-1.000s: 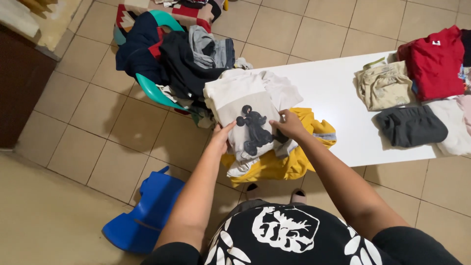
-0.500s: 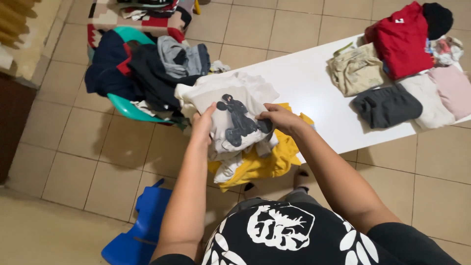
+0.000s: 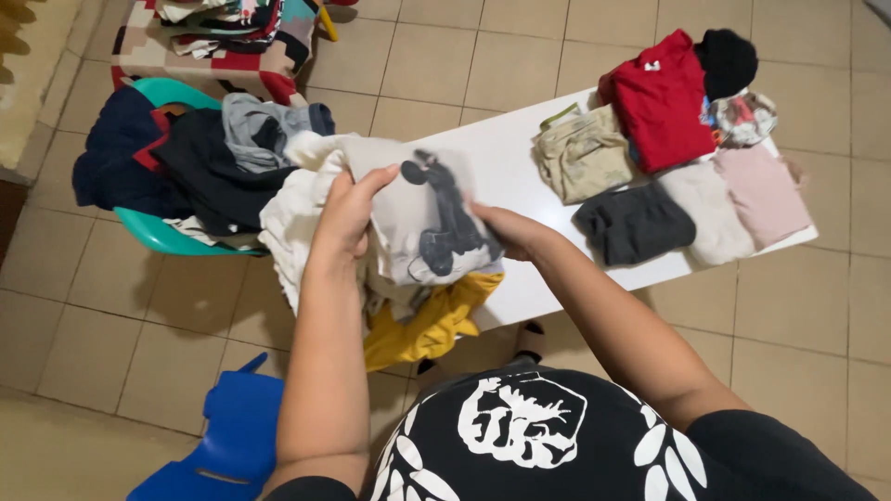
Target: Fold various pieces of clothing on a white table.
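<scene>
Shirt: cream shirt (image 3: 422, 218) with dark cartoon print, which I see lifted off the tabletop (image 3: 506, 172) at its 8 o'clock corner, above the yellow garment (image 3: 427, 325).
Left hand (image 3: 345, 215): fingers closed over the shirt's left edge, wrist raised, forearm running up from 6 o'clock.
Right hand (image 3: 509, 232): fingers pinching the right edge, seemingly to keep the fold taut.
Folded stack (image 3: 677, 158): at 2 o'clock, apart from unsorted clothes on the green chair (image 3: 158, 232) at 10 o'clock.
</scene>
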